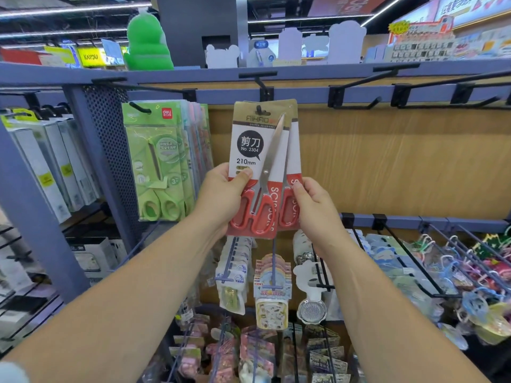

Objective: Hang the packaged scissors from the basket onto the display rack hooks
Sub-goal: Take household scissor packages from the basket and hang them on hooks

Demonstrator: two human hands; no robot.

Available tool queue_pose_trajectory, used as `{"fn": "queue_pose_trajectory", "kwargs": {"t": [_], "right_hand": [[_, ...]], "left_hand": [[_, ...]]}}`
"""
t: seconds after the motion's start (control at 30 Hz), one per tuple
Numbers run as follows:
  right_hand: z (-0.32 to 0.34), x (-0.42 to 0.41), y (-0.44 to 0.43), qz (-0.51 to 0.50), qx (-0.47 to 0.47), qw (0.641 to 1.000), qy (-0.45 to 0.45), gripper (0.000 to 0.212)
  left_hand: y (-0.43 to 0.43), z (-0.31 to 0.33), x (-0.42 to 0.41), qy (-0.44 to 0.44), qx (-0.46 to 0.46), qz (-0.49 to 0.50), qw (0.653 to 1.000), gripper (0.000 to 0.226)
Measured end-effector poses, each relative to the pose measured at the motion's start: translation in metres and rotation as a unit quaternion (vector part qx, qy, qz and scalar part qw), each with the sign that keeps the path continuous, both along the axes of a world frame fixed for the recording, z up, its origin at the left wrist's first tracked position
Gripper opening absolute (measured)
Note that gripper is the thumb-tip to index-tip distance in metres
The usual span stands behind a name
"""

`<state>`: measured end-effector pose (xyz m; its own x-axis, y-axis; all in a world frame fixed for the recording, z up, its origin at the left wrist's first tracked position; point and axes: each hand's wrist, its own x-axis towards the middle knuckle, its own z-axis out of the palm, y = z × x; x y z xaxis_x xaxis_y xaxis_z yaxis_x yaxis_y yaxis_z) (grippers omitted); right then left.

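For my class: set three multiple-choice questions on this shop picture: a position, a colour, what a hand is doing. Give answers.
1. The green scissor packs hang: A left of the front pack; B right of it; C below it.
2. The front pack's scissor handles are: A blue; B red; C black.
3. The right hand: A hangs empty; B pinches the rear pack; C points upward.
Answers: A, they hang on the next hook leftward; B, red loops show beside the left hand gripping that pack; B, thumb and fingers close on its edge.
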<state>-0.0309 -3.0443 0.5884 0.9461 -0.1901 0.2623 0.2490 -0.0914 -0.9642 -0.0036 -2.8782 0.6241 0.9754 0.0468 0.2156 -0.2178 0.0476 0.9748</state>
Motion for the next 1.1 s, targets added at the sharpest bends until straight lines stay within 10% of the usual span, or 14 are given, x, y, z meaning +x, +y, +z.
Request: {"fn": "queue_pose_trajectory", "kwargs": {"t": [0.4, 0.73, 1.1], "right_hand": [[0.002, 0.051, 0.01, -0.042, -0.154, 0.987, -0.009, 0.049], [0.01, 0.063, 0.012, 0.01, -0.076, 0.997, 0.01, 0.035], [-0.005, -0.036, -0.008, -0.091, -0.184, 0.978, 0.022, 0.042]], "left_hand": [[-0.018, -0.03, 0.047, -0.073, 0.165, 0.114, 0.977, 0.061], [-0.029, -0.023, 0.045, -0.031, 0.184, 0.078, 0.979, 0.028], [0.011, -0.035, -0.032, -0.079, 0.34, 0.048, 0.936, 0.074]]}}
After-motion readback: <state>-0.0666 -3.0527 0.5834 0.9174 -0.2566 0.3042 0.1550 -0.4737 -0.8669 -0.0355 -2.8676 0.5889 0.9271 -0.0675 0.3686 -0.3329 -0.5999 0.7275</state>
